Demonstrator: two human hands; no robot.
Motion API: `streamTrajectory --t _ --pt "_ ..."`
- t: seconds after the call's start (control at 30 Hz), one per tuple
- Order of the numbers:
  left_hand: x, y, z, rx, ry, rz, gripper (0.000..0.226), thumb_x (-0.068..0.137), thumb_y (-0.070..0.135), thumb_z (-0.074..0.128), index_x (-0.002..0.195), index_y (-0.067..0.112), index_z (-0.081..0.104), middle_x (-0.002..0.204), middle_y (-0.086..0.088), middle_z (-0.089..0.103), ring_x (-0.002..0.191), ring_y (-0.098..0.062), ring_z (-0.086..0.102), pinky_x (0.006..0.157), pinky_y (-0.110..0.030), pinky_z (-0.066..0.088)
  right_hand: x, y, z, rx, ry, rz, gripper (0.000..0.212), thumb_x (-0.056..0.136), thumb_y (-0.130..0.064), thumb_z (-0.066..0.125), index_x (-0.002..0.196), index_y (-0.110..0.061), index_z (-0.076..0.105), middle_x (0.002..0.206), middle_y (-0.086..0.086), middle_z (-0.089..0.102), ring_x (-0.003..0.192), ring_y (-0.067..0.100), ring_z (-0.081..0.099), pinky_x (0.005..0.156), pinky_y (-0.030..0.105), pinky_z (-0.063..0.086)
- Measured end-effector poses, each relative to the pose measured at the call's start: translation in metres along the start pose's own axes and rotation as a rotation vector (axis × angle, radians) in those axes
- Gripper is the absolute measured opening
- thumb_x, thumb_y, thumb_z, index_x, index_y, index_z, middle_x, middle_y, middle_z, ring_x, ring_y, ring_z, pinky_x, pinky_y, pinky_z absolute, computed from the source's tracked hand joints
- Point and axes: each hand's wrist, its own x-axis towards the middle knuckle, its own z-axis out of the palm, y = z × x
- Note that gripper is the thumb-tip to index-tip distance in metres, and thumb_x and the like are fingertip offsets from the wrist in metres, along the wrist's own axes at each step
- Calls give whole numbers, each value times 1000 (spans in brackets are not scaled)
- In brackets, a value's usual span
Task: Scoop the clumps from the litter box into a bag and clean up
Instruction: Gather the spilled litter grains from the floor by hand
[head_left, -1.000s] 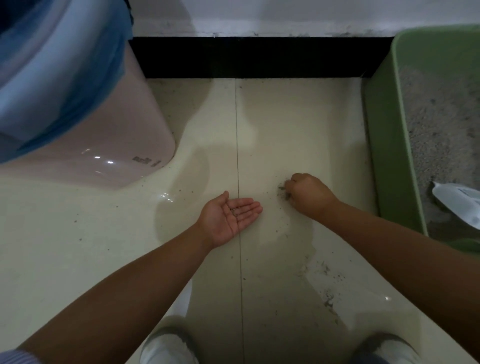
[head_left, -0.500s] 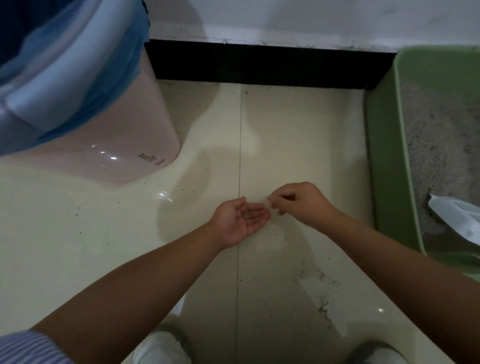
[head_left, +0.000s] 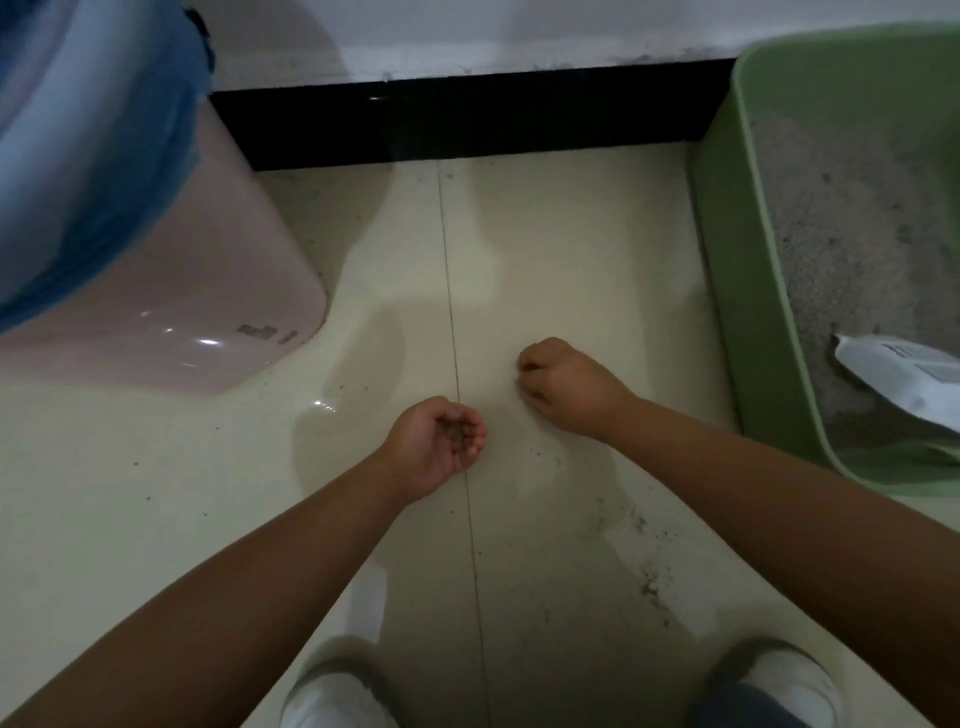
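Hands over tiled floor (head_left: 571, 249): left hand (head_left: 436, 441) cupped palm-up, holding litter grains (head_left: 458, 435); right hand (head_left: 563, 384) curled, fingertips pinching at floor. Green litter box (head_left: 737, 312) stands right; blue-bagged bin (head_left: 171, 291) left.

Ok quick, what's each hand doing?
Left hand: palm up, cupped around litter bits.
Right hand: fingers curled down at the floor; what it pinches cannot be told.

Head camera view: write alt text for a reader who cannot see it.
Seen from above, a person's right hand picks spilled litter grains off a cream tiled floor while the left hand, cupped palm up, holds a small pile of grains. A green litter box stands at right, a pink bin with a blue bag at left.
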Motion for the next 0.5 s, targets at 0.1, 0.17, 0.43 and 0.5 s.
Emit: streamTrajectory --t 0.1,0.17,0.43,0.5 --pt "0 -2 -3 74 34 -7 36 93 11 31 61 4 47 38 -3 53 30 -9 50 34 -11 40 -3 10 4 -56 -50 -3 19 40 11 78 49 2 63 58 14 63 48 29 60 38 25 51" --pt "2 -4 -3 89 56 -20 34 92 8 32 62 2 48 38 -3 55 30 -9 52 34 -11 41 -9 16 3 -72 -50 -13 26 32 13 80 46 1 61 54 13 61 45 28 59 36 22 49" --pt "4 -2 -4 -82 -40 -78 39 97 12 27 80 -8 56 60 -18 67 73 -28 61 69 -30 55 -23 37 -28 70 -7 220 29 66 -7 73 91 6 69 92 24 66 85 36 66 76 32 52" --pt "3 -2 -7 -81 -61 -75 44 100 17 26 81 -8 57 63 -19 68 74 -28 62 76 -32 52 -23 37 -23 88 -71 285 44 68 -9 75 109 4 65 108 26 59 100 40 57 87 38 48"
